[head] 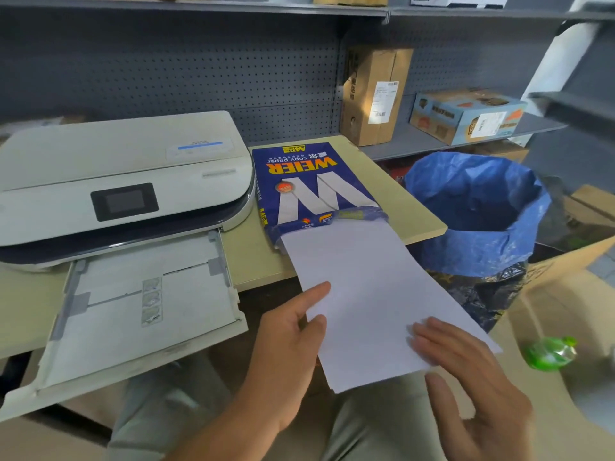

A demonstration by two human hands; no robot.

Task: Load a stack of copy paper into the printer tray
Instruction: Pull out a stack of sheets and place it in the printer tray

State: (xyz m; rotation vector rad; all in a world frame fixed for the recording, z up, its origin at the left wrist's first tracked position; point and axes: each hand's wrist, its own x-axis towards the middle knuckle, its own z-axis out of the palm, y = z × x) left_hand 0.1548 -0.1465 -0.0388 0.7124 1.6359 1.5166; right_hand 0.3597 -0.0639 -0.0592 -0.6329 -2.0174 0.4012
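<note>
Pegboard-backed worktop (412, 207): paper stack (376, 304), half out of its wrapper (309, 188), pinched by left hand (289, 357), right hand (472, 377) spread on top; sheets may fan or snag before reaching the open tray (139, 314).

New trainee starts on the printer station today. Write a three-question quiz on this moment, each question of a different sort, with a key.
1. True or false: the printer tray already holds a stack of paper.
2. Multiple choice: the white sheets are A) fully inside the blue paper wrapper, B) partly drawn out of it, C) lying in the bin.
3. Short answer: which hand has its thumb on top of the sheets' edge?

Key
1. False: the tray is pulled out and shows no paper.
2. B
3. The left hand; the right hand lies on the sheets' near corner.
</note>
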